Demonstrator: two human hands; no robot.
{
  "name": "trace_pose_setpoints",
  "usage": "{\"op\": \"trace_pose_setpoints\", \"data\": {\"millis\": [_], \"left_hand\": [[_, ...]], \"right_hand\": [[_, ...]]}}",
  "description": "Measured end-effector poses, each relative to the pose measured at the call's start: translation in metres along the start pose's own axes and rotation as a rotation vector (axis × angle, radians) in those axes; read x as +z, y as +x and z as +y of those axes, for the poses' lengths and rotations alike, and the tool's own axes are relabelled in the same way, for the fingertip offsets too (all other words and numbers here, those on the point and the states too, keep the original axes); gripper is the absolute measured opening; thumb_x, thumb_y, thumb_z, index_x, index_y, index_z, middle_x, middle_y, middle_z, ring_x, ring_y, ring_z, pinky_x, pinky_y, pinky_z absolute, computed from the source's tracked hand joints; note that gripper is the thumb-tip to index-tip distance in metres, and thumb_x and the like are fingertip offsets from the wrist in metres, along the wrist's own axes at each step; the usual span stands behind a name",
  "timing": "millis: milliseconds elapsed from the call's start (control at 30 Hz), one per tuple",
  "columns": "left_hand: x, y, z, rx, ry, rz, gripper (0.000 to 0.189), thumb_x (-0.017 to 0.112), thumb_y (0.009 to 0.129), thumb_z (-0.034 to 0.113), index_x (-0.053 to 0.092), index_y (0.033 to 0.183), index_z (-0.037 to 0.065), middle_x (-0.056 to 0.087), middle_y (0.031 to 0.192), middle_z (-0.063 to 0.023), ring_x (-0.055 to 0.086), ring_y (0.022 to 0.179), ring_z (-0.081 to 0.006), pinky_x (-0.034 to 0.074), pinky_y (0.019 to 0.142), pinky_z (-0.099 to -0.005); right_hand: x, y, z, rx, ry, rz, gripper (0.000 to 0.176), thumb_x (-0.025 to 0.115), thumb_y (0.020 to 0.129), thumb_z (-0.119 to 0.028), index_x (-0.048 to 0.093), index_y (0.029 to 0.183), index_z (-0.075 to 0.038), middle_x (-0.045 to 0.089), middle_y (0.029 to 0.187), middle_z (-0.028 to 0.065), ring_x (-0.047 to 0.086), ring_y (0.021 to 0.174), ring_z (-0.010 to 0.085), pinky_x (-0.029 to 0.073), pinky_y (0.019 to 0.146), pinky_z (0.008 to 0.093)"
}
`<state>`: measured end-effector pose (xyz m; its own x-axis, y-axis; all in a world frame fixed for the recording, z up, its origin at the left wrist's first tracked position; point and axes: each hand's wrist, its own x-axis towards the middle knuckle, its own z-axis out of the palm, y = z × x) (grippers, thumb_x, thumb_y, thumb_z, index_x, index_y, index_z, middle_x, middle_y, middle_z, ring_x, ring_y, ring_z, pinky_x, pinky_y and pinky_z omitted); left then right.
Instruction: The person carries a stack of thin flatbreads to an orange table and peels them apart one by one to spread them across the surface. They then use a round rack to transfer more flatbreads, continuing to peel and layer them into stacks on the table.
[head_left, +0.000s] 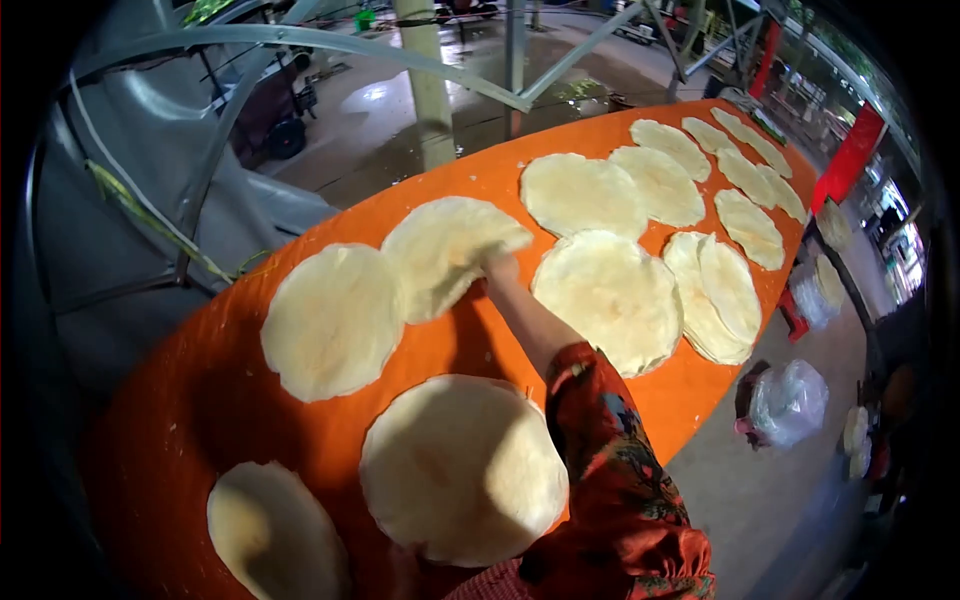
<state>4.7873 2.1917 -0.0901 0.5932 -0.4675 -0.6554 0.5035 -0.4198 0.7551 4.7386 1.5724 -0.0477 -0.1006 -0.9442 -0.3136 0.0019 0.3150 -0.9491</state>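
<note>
My right hand [498, 266], at the end of a red patterned sleeve, is closed on the right edge of a thin round flatbread [440, 250]. That edge is lifted and bent off the orange table [220, 400]. Left of it lies another round flatbread [335, 320]. A wide flatbread [460, 470] lies nearest my body, partly in shadow. At its lower edge my left hand [405, 570] shows only as a dim, blurred shape, its fingers not readable.
More flatbreads [610, 300] lie singly and in overlapping piles toward the table's far right end. One flatbread [270, 530] is at the lower left. Metal bars [300, 35] cross beyond the table. Clear plastic bags [788, 402] stand at the right.
</note>
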Motion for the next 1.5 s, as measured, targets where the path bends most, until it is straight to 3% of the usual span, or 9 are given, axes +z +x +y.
{"op": "trace_pose_setpoints", "data": {"millis": [267,367,633,900,1067,1200,1267,1400,1500], "left_hand": [[0.01,-0.018,0.025,0.018,0.0,-0.104,0.049,0.064,0.071,0.008,0.056,0.117,-0.007,0.062,0.111,-0.013,0.059,0.099,-0.0261,0.046,0.087,-0.035],[-0.006,-0.001,-0.001,0.044,0.047,-0.089,0.045,0.064,0.071,0.01,0.057,0.112,-0.006,0.063,0.105,-0.0118,0.058,0.094,-0.0251,0.047,0.081,-0.0357],[-0.007,-0.003,-0.006,0.053,-0.076,-0.107,0.037,0.067,0.073,0.007,0.061,0.108,-0.003,0.066,0.103,-0.0107,0.063,0.089,-0.0226,0.05,0.081,-0.0347],[-0.061,-0.015,0.009,0.002,-0.263,-0.274,0.03,0.064,0.084,0.014,0.053,0.11,0.006,0.06,0.095,-0.0064,0.063,0.08,-0.0197,0.052,0.058,-0.03],[-0.154,-0.058,0.016,-0.047,-0.114,-0.442,0.042,0.06,0.092,0.026,0.042,0.123,0.005,0.053,0.119,-0.0114,0.061,0.099,-0.0234,0.054,0.08,-0.037],[-0.265,-0.081,-0.029,-0.279,-0.204,-0.69,0.029,0.057,0.094,0.02,0.055,0.118,0.005,0.063,0.111,-0.0115,0.062,0.103,-0.0238,0.052,0.084,-0.0366],[-0.347,-0.053,-0.109,1.104,0.524,-0.762,0.02,0.056,0.093,0.02,0.06,0.109,0.007,0.064,0.105,-0.0106,0.063,0.097,-0.0222,0.052,0.084,-0.0359],[-0.434,-0.09,-0.094,0.245,-0.439,-0.13,0.023,0.053,0.094,0.029,0.062,0.098,0.008,0.065,0.095,-0.0075,0.062,0.089,-0.0241,0.051,0.084,-0.0369],[-0.463,-0.077,-0.064,0.146,-0.897,0.142,0.031,0.051,0.095,0.035,0.058,0.103,0.006,0.064,0.096,-0.0084,0.062,0.087,-0.0239,0.052,0.081,-0.0363]], "right_hand": [[-0.107,0.093,-0.088,-0.514,-0.446,0.205,0.044,0.067,0.068,-0.011,0.061,0.109,0.004,0.068,0.092,0.0187,0.067,0.081,0.0281,0.053,0.07,0.0371],[-0.192,0.045,-0.049,-0.408,-0.654,0.339,0.069,0.078,0.07,-0.033,0.049,0.124,-0.001,0.064,0.107,0.0219,0.062,0.099,0.0298,0.049,0.086,0.038],[-0.319,-0.234,0.144,-0.309,-0.443,0.003,0.035,0.067,0.085,-0.008,0.053,0.116,0.0,0.059,0.091,0.0088,0.058,0.078,0.0135,0.05,0.066,0.0272],[-0.281,-0.439,0.198,-0.165,-0.415,-0.083,0.043,0.066,0.085,-0.01,0.047,0.122,0.003,0.062,0.097,0.0118,0.061,0.087,0.0201,0.05,0.077,0.0305],[-0.208,-0.586,0.182,-0.63,-1.054,0.121,0.065,0.076,0.068,-0.015,0.046,0.124,-0.001,0.048,0.129,0.0208,0.046,0.119,0.0379,0.039,0.099,0.0425],[-0.118,-0.676,0.181,-0.727,-0.736,-0.475,0.042,0.073,0.076,-0.012,0.056,0.112,0.001,0.06,0.112,0.0201,0.058,0.105,0.0369,0.047,0.091,0.041],[-0.078,-0.714,0.191,-0.307,-0.621,-0.703,0.031,0.071,0.082,-0.015,0.06,0.105,0.003,0.066,0.098,0.0178,0.065,0.092,0.0292,0.052,0.081,0.0357],[-0.025,-0.729,0.232,-0.054,-0.368,-0.658,0.038,0.07,0.085,-0.023,0.057,0.107,0.006,0.065,0.094,0.0114,0.063,0.083,0.0183,0.051,0.073,0.0302],[0.005,-0.708,0.242,0.227,-0.094,-0.564,0.04,0.068,0.086,-0.029,0.059,0.107,0.004,0.064,0.094,0.008,0.061,0.081,0.0177,0.051,0.072,0.0298]]}}
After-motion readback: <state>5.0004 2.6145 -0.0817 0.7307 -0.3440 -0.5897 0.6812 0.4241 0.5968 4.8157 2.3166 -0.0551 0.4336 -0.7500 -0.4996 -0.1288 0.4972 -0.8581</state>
